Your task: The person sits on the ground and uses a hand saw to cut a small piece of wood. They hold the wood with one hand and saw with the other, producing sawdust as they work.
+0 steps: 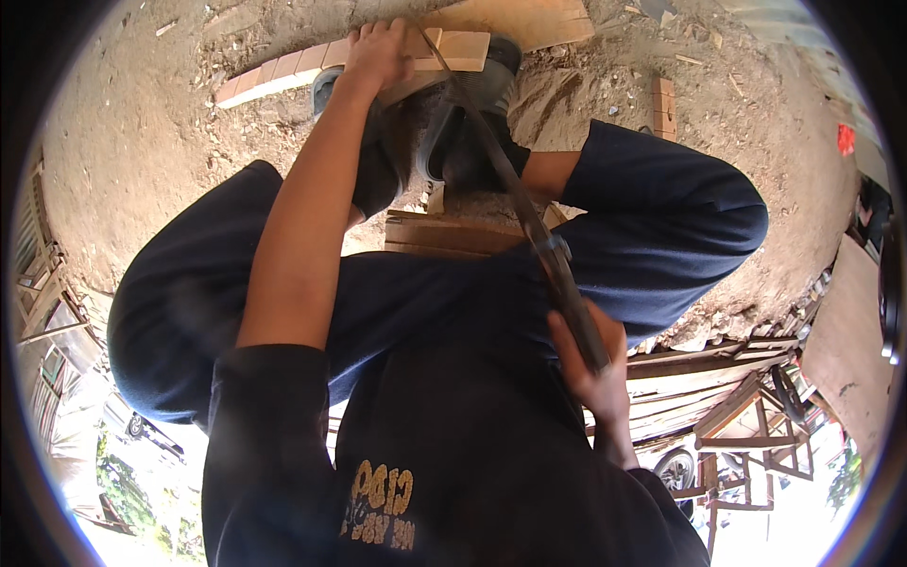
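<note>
Right hand (593, 357) wraps the saw (515, 184); left hand (380, 57) curls over the wooden strip (307, 64), blade just beside this grip. Skewed strokes could cut it.

Wood strip (310, 62) pale tan, dark-lined crosswise. Long tool (511, 180) dark grey. Trousers (661, 203) navy. Shirt (463, 425) black, lettering (385, 480) gold. Shoes (501, 74) blackish. Ground (179, 161) sandy brown.

Bare dirt floor (142, 180), lt brown & uneven, strewn w/ wood chips (689, 60). On it: flat wood board (529, 19), top ctr; grey scrap (658, 9), top R; short reddish-brown wood pc (664, 109), upper R; wearer's dark shoes (505, 66), ctr. Long segmented wood strip (283, 71), upper L: floor contact unclear.
</note>
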The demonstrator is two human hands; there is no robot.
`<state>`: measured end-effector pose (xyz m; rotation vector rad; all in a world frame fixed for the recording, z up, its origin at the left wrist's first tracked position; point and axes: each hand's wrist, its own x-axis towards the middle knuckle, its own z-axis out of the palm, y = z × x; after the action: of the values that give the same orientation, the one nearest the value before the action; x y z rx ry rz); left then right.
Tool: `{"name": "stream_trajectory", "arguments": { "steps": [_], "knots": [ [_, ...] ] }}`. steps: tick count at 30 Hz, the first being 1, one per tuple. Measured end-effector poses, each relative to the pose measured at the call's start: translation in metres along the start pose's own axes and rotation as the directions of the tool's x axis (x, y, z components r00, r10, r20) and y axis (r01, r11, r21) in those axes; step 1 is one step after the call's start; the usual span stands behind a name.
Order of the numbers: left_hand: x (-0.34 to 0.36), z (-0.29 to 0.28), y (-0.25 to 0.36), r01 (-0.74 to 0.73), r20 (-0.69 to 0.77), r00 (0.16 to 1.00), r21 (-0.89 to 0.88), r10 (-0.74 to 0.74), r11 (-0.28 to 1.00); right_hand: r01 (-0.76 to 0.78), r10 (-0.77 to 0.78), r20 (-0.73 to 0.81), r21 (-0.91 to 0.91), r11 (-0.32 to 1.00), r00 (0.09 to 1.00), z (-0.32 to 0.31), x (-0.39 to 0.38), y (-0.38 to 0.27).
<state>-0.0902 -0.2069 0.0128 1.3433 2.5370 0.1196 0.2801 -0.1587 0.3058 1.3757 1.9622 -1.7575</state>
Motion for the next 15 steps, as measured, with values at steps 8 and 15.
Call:
{"name": "stream_trajectory", "arguments": {
  "steps": [8, 15],
  "knots": [
    [0.004, -0.016, 0.006, 0.036, 0.108, 0.993, 0.067, -0.043, 0.997, 0.000, -0.002, -0.019, -0.103, 0.995, 1.000, 0.003, -0.030, -0.003],
    [-0.001, -0.008, 0.003, 0.010, 0.039, 0.999, 0.057, -0.013, 0.998, 0.109, -0.109, 0.001, -0.032, 0.994, 0.994, 0.027, 0.023, 0.001]
  ]
}}
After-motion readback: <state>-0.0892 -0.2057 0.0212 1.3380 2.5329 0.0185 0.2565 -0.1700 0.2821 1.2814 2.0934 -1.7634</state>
